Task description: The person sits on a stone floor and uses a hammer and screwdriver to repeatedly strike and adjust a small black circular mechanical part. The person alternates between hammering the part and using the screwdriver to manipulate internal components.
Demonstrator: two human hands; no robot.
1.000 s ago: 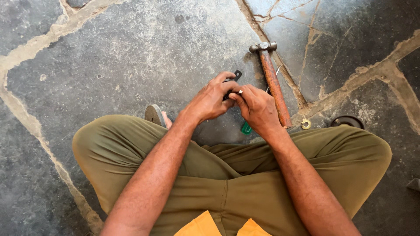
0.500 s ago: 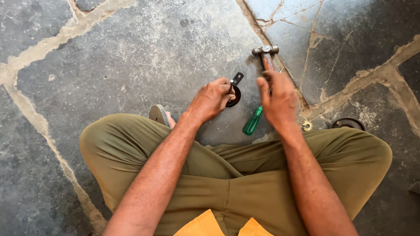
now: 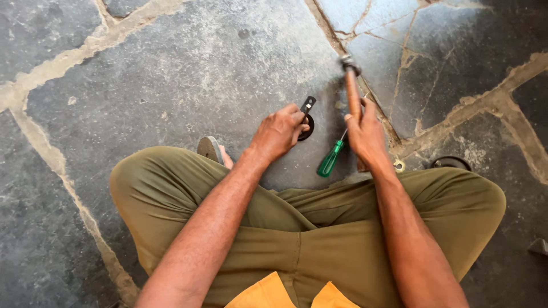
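Head view, our left hand [image 3: 278, 134] pinching a small black metal part [image 3: 307, 117] against the stone floor [image 3: 171, 68], our right hand [image 3: 367, 137] wrapped round a hammer [image 3: 351, 85] pointing to twelve o'clock — green-handled screwdriver [image 3: 330, 159] lying between the hands, brass ring [image 3: 399, 166] at the right hand's four o'clock, knees crowding the lower frame.

No packages, labels, signs or screens anywhere on the stone floor or about the hands.
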